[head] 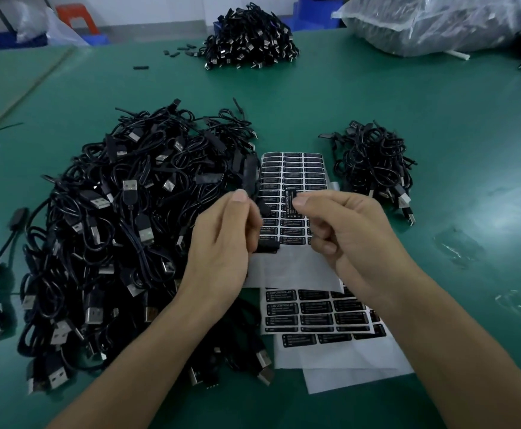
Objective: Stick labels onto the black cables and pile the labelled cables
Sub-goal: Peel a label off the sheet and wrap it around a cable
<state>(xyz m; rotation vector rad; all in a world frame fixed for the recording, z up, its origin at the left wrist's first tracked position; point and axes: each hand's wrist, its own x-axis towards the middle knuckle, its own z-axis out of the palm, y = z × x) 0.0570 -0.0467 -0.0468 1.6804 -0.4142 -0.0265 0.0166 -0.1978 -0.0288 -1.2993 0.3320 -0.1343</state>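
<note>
Spanning the view: green table [377, 97], seen from above.
Big heap [107, 227]: black cables with USB plugs, left of the hands, apparently unlabelled.
Small pile [377, 162]: more cables on the right, likely those already labelled.
Label sheets [293, 168]: black stickers on white backing, lying between the two piles beneath the hands.
Left hand [222, 243]: fingers curled, thumb and fingertips pinching one cable's slim black module [251, 178], held upright over the sheets.
Right hand [346, 230]: thumb and forefinger pinching a peeled label [291, 199], other fingers curled in; label near the module, not touching.
Doing it well: square the label's long edge to the module's flat face, set one end down first, then smooth along it to avoid creases.
</note>
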